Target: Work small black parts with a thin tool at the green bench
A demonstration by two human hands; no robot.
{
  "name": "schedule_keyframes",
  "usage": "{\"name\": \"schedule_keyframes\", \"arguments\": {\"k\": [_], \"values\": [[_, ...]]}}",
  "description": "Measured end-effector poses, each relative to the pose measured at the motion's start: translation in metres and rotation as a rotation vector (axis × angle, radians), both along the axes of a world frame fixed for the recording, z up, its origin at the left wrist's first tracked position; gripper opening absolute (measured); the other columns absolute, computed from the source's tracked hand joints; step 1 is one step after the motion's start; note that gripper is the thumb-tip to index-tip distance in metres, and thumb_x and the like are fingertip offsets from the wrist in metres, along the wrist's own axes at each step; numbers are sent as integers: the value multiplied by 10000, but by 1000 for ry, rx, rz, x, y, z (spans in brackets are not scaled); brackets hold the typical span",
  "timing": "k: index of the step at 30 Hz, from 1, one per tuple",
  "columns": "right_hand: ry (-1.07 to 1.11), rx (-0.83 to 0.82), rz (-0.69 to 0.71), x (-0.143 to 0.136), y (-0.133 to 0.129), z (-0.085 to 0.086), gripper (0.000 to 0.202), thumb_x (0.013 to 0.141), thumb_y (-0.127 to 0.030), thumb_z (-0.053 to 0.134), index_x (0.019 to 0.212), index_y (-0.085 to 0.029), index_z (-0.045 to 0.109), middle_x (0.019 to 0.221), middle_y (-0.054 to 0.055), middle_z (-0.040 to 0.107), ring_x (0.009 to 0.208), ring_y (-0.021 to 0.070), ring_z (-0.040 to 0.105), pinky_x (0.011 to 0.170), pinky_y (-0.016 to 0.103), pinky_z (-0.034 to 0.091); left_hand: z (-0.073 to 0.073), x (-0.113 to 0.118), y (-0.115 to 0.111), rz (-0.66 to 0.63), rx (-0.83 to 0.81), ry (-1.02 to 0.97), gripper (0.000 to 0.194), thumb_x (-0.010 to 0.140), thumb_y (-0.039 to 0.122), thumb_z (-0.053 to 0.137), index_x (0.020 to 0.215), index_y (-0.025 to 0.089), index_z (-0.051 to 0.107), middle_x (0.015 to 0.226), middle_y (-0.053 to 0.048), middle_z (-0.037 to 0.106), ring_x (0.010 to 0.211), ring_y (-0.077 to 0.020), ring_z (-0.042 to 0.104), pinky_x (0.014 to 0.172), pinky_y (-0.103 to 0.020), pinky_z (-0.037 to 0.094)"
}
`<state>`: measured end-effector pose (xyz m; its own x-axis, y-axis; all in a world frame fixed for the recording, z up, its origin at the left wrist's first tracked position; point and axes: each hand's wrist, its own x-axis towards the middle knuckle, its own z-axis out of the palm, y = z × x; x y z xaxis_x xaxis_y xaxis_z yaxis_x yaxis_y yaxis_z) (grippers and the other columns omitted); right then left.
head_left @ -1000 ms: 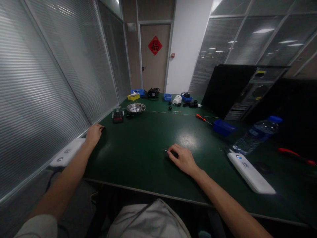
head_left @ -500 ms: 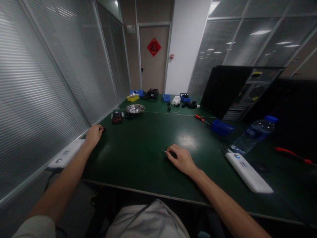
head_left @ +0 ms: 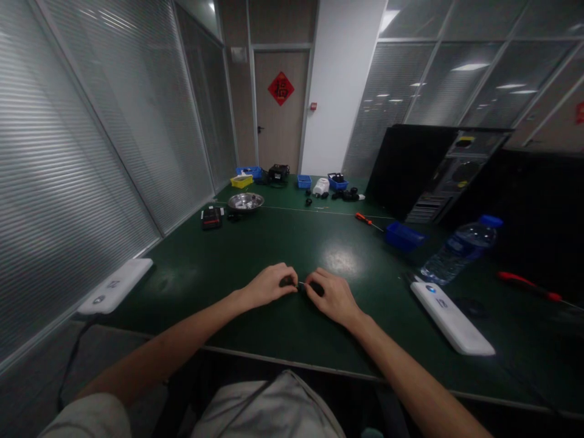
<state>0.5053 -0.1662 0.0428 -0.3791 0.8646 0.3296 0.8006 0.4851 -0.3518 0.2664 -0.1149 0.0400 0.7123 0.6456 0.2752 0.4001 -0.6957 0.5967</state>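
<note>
Closely, 2 hands faced each other over the green table [head_left: 274, 240], near its front edge. The left hand [head_left: 272, 283] had thumb and fingers pinched together on a small dark piece [head_left: 299, 287], too small to identify. The right hand [head_left: 333, 296] pinched a thin pale piece [head_left: 302, 283] that pointed at the left fingertips; whether the 2 pieces touched, I could not tell. To the right lay a white device [head_left: 451, 319] near a water bottle [head_left: 457, 248]. Farther back sat a blue tray [head_left: 403, 239], an orange-handled screwdriver [head_left: 364, 219] and, leftward, a metal bowl [head_left: 246, 208].
</note>
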Motion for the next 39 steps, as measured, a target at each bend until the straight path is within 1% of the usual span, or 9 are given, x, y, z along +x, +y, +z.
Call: {"name": "schedule_keyframes", "arguments": {"k": [4, 9, 12, 15, 18, 24, 31, 36, 39], "values": [[-1, -15, 3, 2, -1, 1, 188, 1004, -349, 549, 944, -241, 692, 931, 15, 654, 736, 150, 609, 652, 274, 382, -2, -7, -1, 47, -54, -49, 258, 938, 349, 698, 1159, 221, 662, 1031, -34, 674, 847, -159, 596, 762, -272, 466], [-23, -6, 20, 1, -1, 1, 169, 998, -339, 559, 946, -243, 688, 930, 13, 651, 759, 155, 616, 648, 274, 371, -1, -9, -4, 64, -79, -36, 340, 937, 352, 685, 1248, 217, 660, 949, -27, 673, 777, -151, 585, 695, -262, 450], [-49, -4, 19, -1, -1, 1, 163, 998, -333, 562, 955, -248, 694, 944, 16, 654, 780, 159, 622, 645, 272, 368, -1, -7, -5, 58, -53, -30, 283, 953, 371, 658, 1179, 210, 714, 945, -40, 674, 772, -149, 583, 682, -260, 448], [-71, -10, 16, -2, -1, 0, 170, 1003, -331, 556, 963, -250, 699, 959, 18, 655, 795, 160, 629, 650, 270, 373, 0, -9, -5, 26, -56, -58, 252, 980, 373, 620, 1123, 207, 745, 995, -56, 690, 796, -147, 597, 713, -262, 469], [-76, -19, 19, -2, -1, 1, 181, 1015, -338, 540, 980, -249, 694, 978, 20, 654, 807, 160, 634, 651, 269, 379, -1, -10, -4, 15, -68, -79, 254, 987, 373, 619, 1126, 208, 752, 996, -61, 704, 804, -150, 612, 734, -268, 481], [-64, -20, 52, -2, -1, 3, 195, 1046, -342, 500, 1046, -254, 674, 1009, 21, 650, 807, 156, 635, 674, 267, 398, -5, -10, -2, 44, -62, -103, 221, 974, 355, 653, 1108, 223, 770, 1004, -47, 736, 850, -160, 653, 785, -275, 494], [-96, -11, 65, -2, -1, 0, 201, 1047, -354, 502, 1028, -255, 676, 999, 23, 650, 793, 158, 630, 647, 265, 380, -5, -9, -4, -10, -29, -135, 227, 991, 345, 627, 1111, 226, 779, 1087, -66, 746, 993, -187, 687, 912, -306, 515], [-76, -4, 89, -2, 0, 0, 208, 1075, -350, 455, 1074, -246, 634, 1010, 26, 658, 773, 156, 627, 648, 268, 381, -4, -9, -3, 51, -77, -125, 212, 972, 333, 658, 1111, 226, 777, 1060, -48, 757, 917, -177, 691, 840, -288, 523], [-85, -5, 87, -3, 0, 1, 205, 1076, -350, 452, 1083, -246, 628, 1010, 25, 662, 773, 157, 628, 656, 271, 381, -4, -9, -3, 55, -70, -125, 209, 973, 327, 657, 1110, 225, 777, 1063, -47, 757, 929, -177, 693, 851, -291, 525]]}}
